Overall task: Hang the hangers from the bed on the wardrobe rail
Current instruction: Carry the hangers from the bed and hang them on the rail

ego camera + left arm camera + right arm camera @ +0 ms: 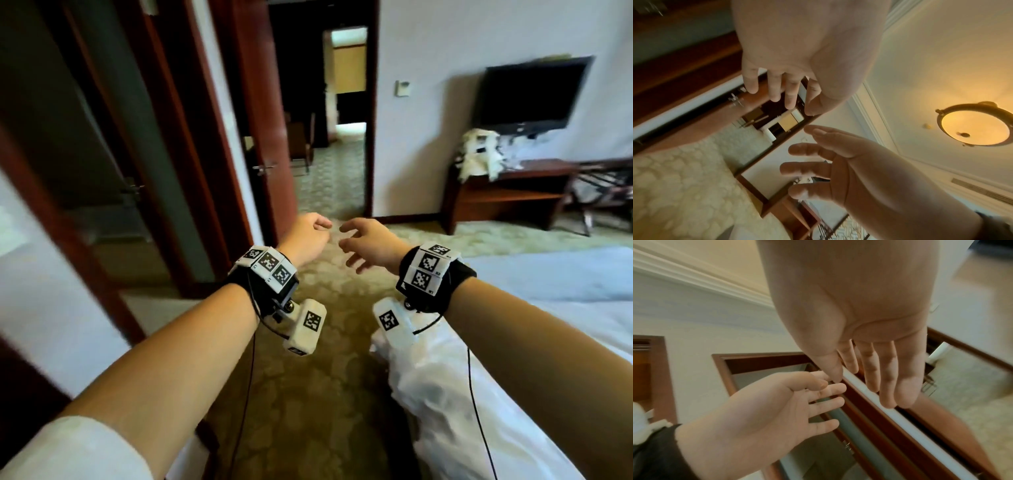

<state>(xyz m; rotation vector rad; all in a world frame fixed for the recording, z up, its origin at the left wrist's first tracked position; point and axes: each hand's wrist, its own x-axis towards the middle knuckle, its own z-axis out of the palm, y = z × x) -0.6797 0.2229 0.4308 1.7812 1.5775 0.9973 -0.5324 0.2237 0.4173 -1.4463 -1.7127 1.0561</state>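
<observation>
No hanger and no wardrobe rail show in any view. My left hand [310, 236] and right hand [368, 245] are held out side by side at waist height over the carpet, a small gap between them. Both hold nothing. The left wrist view shows the left hand [785, 91] with fingers relaxed and the right hand [828, 168] with fingers spread below it. In the right wrist view the right hand [875, 373] has straight fingers and the left hand [781, 408] lies palm up. The white bed [555, 308] runs along my right side.
A dark-red framed grey door panel [113, 144] stands at the left, with an open wooden door [265, 137] and a doorway beyond. A wall TV [527, 92], a wooden bench [507, 195] with white cloth [479, 154] and a folding rack [603, 195] line the far wall. Patterned carpet [308, 394] lies underfoot.
</observation>
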